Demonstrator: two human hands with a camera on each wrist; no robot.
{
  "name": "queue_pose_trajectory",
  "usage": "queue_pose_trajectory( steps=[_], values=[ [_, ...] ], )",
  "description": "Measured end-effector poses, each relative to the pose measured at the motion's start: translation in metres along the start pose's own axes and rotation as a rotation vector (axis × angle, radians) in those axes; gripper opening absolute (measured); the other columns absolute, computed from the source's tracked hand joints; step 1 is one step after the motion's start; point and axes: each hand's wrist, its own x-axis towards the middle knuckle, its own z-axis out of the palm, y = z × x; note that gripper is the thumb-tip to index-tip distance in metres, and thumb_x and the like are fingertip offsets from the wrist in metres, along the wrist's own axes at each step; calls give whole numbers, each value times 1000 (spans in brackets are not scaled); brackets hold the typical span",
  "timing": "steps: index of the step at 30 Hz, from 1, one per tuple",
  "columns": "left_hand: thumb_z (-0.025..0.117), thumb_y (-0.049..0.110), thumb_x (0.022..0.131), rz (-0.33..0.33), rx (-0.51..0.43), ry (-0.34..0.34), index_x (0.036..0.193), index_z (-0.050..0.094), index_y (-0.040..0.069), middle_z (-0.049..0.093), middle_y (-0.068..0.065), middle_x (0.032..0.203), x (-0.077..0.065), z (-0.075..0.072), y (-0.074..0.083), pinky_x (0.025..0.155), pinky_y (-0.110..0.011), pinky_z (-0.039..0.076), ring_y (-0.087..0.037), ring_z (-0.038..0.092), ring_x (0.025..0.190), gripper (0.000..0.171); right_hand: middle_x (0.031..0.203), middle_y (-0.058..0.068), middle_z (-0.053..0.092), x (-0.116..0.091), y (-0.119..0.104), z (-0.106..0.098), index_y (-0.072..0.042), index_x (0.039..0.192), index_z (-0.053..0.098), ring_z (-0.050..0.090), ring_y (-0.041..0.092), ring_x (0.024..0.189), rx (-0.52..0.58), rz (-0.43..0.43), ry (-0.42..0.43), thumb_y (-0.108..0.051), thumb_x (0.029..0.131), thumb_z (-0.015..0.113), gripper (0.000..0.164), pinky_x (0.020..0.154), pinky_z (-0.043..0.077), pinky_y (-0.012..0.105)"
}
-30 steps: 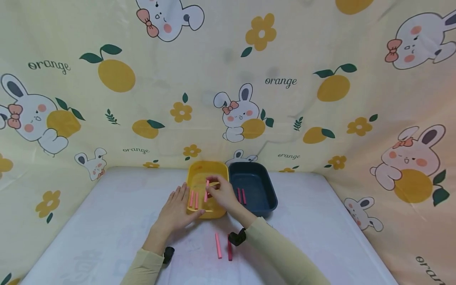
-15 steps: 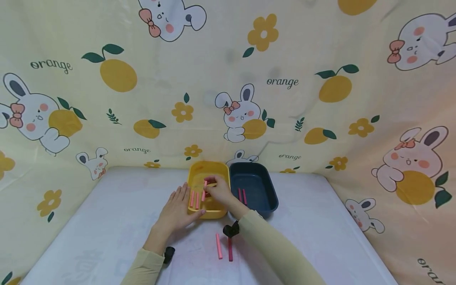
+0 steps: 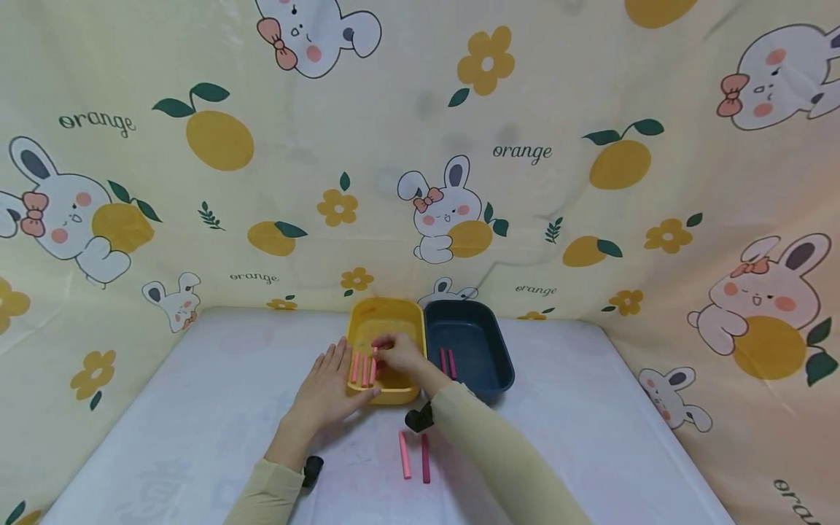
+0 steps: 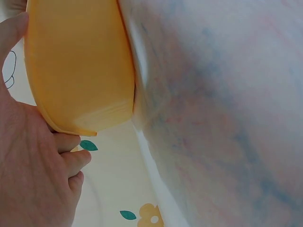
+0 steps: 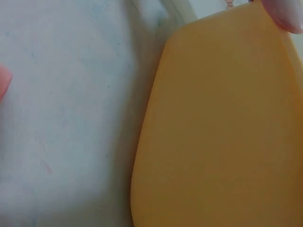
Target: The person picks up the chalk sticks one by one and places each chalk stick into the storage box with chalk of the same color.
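My right hand (image 3: 402,354) reaches into the yellow tray (image 3: 387,397) and pinches a light pink chalk stick (image 3: 373,372) at its upper end. Just left of it, two more light pink chalk sticks (image 3: 359,369) lean side by side at the tray's front left. Against the tray's left side and front corner rests my left hand (image 3: 323,388), fingers straight, thumb along the front rim. The left wrist view shows this hand (image 4: 38,161) right at the rim of the yellow tray (image 4: 80,66). The right wrist view is mostly the outer wall of the yellow tray (image 5: 218,123).
A dark blue tray (image 3: 502,364) stands against the yellow one's right side, holding two dark pink chalk sticks (image 3: 451,363). On the white table (image 3: 577,430) in front lie a light pink chalk stick (image 3: 405,455) and a dark pink one (image 3: 426,459). A patterned cloth (image 3: 367,131) hangs behind.
My right hand has moved left and lower in the yellow tray, bringing its chalk stick beside the two there. The left hand stays in place.
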Motion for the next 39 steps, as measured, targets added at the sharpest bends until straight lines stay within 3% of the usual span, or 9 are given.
queue_pose_trajectory(
  steps=[12, 25, 39],
  values=[
    [54, 74, 94, 6, 8, -2, 162, 19, -7, 11, -23, 172, -1, 0, -1, 129, -55, 14, -43, 14, 158, 111, 101, 9, 69, 6, 4, 9, -2, 117, 74, 70, 21, 82, -50, 40, 57, -1, 100, 67, 19, 77, 64, 32],
    [52, 76, 94, 24, 14, 3, 162, 17, -7, 10, -23, 172, -1, 1, -2, 128, -55, 15, -42, 14, 158, 113, 96, 7, 68, 6, 5, 11, -3, 108, 76, 69, 20, 82, -133, 2, 72, 1, 97, 70, 13, 79, 64, 31],
    [52, 75, 95, 33, 30, 8, 162, 18, -8, 11, -24, 172, -1, 0, -2, 128, -55, 16, -43, 15, 158, 112, 88, 5, 68, 7, 6, 13, -1, 104, 75, 65, 16, 71, -281, -68, 92, 2, 92, 74, 13, 67, 60, 25]
  ],
)
